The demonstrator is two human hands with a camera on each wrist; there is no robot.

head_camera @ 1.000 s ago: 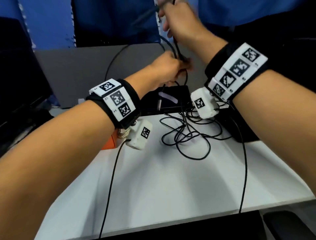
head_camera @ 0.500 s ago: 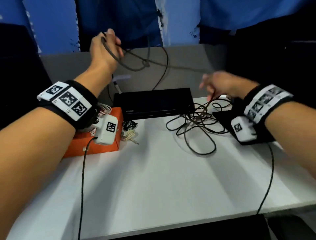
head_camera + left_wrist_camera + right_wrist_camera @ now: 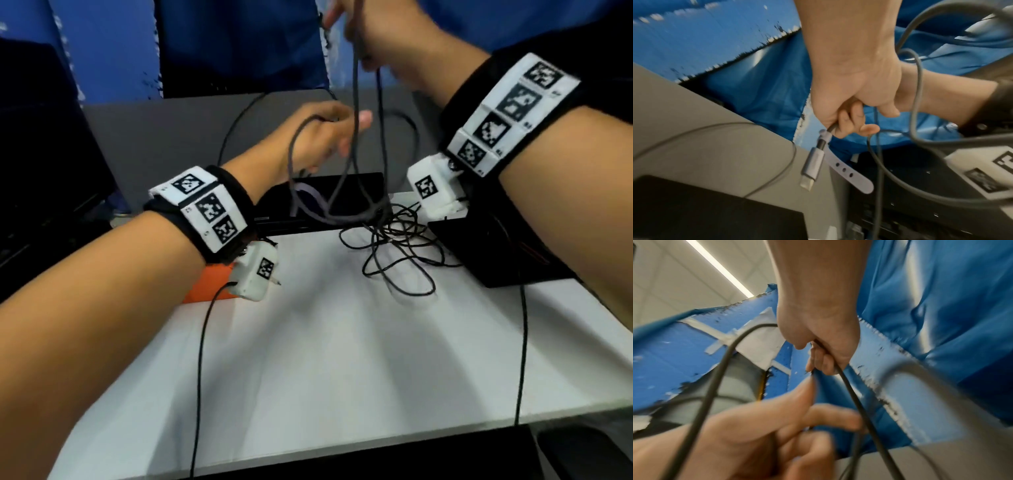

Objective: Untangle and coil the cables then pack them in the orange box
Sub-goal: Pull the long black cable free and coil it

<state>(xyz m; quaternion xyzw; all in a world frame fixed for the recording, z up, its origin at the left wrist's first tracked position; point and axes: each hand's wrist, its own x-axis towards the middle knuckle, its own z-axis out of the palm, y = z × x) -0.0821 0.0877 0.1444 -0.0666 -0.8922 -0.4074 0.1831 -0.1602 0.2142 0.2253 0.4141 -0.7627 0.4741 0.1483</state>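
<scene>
Grips the grey cable in both hands, raised clear of the worktop: left hand curled round it low, right hand closed on it higher and farther off, probably to draw out a length for the next loop of a coil. Sees the thin black tangle lying on the worktop at the far right, and the orange box at the left, mostly hidden under the left wrist. Shows in the left wrist view alone the metal plug and pale strap hanging just below the left fingers. Confirms in the right wrist view the right fingers wrapped round the cord; blurs the left hand there, so cannot tell its grip from that view.
</scene>
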